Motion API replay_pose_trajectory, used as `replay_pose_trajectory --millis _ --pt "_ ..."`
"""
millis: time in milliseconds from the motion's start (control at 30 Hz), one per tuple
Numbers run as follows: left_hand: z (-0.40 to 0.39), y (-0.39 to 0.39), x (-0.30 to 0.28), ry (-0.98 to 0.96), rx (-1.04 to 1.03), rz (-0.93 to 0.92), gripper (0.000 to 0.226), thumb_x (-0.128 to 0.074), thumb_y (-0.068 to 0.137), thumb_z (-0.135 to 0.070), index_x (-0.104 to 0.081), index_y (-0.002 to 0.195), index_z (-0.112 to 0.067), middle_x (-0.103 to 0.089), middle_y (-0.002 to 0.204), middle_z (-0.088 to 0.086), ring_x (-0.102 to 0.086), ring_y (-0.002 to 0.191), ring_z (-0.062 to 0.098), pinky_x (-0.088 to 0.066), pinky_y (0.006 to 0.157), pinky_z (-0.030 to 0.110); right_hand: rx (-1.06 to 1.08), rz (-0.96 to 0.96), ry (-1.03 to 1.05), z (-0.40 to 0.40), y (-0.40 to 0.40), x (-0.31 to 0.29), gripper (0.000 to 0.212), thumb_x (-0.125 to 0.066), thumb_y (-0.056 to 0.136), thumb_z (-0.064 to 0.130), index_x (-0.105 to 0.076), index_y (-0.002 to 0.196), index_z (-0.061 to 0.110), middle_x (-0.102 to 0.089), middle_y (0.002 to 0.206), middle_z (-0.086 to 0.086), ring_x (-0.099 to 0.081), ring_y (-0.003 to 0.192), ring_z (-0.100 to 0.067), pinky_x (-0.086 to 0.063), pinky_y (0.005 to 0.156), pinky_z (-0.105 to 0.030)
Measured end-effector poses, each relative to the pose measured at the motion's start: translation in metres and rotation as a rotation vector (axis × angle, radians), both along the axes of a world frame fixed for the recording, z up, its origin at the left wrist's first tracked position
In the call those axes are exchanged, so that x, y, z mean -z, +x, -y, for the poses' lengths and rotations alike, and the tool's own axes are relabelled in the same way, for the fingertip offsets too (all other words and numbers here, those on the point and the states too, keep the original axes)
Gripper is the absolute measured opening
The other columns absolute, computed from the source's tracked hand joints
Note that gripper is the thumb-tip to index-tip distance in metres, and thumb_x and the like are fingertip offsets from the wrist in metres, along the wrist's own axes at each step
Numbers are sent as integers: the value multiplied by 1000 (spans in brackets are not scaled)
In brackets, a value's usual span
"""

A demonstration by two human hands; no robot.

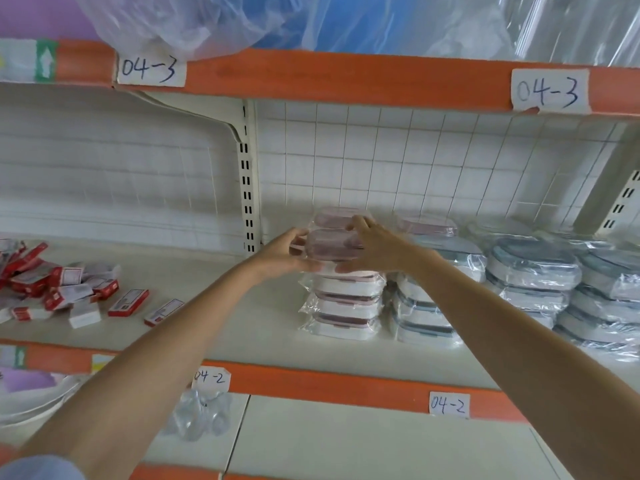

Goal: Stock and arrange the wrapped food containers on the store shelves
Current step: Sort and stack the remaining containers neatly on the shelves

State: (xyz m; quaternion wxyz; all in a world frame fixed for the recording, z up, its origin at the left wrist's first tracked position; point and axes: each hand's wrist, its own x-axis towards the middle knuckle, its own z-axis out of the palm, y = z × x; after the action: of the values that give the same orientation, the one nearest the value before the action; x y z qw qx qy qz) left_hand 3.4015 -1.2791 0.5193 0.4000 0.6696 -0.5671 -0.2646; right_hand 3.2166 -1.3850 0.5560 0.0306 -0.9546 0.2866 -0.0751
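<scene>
Shelf (270, 344): two hands (280, 252) (374, 249) grip pink-lidded container (330, 244); three stacked beneath (346, 303).

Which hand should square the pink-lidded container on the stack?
Probably right. The right hand lies over the pink-lidded container, fingers reaching its far edge; the left hand only grips the left end above the pink stack.

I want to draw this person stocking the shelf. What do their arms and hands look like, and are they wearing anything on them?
Both arms are bare from wrist to past the elbow. The left hand and right hand show no gloves, rings or watch. A light blue sleeve shows on the left arm at the bottom corner.
</scene>
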Motion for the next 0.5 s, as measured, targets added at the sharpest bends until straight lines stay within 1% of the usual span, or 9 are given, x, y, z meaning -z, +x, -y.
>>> replay_pose_trajectory --millis 67,167,233,267,300,333,400,433,500 --pt "4 3 2 -26 -27 -24 103 -83 51 -55 -38 138 -25 -54 121 -11 -54 112 9 -42 87 23 8 -56 5 4 6 2 89 -68 74 58 -29 141 14 -35 142 -8 -33 129 -28 -31 107 -44" --pt "10 8 1 -38 -54 -63 103 -76 54 -64 -37 140 -23 -53 121 -8 -55 112 10 -43 94 28 76 -13 -4 14 4 -6 88 -71 71 58 -34 139 17 -38 136 -7 -32 126 -28 -30 103 -42" --pt "11 7 0 -22 -32 -58 102 -74 55 -65 -38 140 -22 -52 123 -8 -54 111 9 -44 87 22 90 -10 -8 18 0 -8 88 -70 72 57 -33 140 16 -39 136 -7 -34 124 -27 -31 103 -40" --pt "12 6 0 -14 -13 -46 102 -73 54 -63 -39 140 -21 -52 124 -8 -54 111 8 -42 83 19 87 -37 -5 20 -1 -8 88 -69 73 57 -32 141 15 -38 137 -8 -35 124 -27 -32 102 -39" --pt "13 4 1 -5 9 -33 100 -73 55 -61 -39 140 -20 -52 126 -7 -53 111 8 -42 82 18 82 -77 -2 20 -2 -6 88 -66 75 58 -30 142 14 -38 138 -8 -37 124 -28 -33 101 -38" --pt "16 2 3 8 31 -19 98 -75 56 -57 -40 139 -19 -53 128 -6 -53 112 9 -43 85 20 77 -113 -5 19 -3 -3 88 -64 77 59 -28 143 12 -38 139 -9 -39 124 -29 -34 101 -38" --pt "21 -2 8 35 75 14 87 -81 65 -42 -41 138 -16 -53 132 -3 -52 117 12 -43 98 28 83 -140 -23 18 -3 2 89 -60 78 61 -26 144 11 -38 141 -10 -42 124 -30 -37 102 -40" --pt "24 -3 11 38 85 29 82 -81 70 -34 -41 139 -15 -52 134 -2 -51 120 14 -41 104 33 87 -146 -38 18 -3 3 90 -58 79 63 -25 145 12 -37 143 -10 -42 125 -31 -37 104 -42" --pt "28 -6 16 36 83 15 81 -80 73 -29 -38 141 -14 -50 137 -3 -47 125 14 -37 108 33 97 -173 -74 17 -3 5 91 -54 81 63 -20 149 12 -30 150 -10 -36 132 -32 -31 109 -43"
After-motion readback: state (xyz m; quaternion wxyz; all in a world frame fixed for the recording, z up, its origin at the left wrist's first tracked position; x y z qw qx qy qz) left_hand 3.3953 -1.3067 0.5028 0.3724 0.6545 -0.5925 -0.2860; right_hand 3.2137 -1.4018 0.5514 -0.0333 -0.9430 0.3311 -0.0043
